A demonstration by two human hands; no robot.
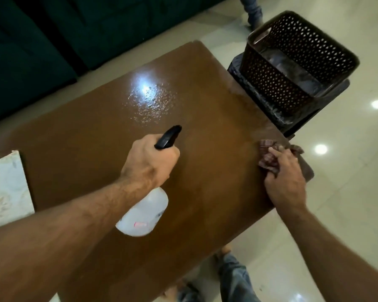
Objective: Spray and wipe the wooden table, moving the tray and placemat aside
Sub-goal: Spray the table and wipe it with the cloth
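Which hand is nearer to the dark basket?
Right. The right hand lies on the cloth at the table edge, just below the basket. The left hand, holding the spray bottle, is farther left.

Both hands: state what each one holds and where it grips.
Left hand grips the spray bottle around its neck, under the black trigger head. Right hand presses on a bunched cloth at the table edge.

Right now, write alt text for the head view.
A left hand aims a spray bottle over a wet-spotted wooden table while the right hand presses a cloth near its edge. A placemat lies left; a dark basket stands beyond.
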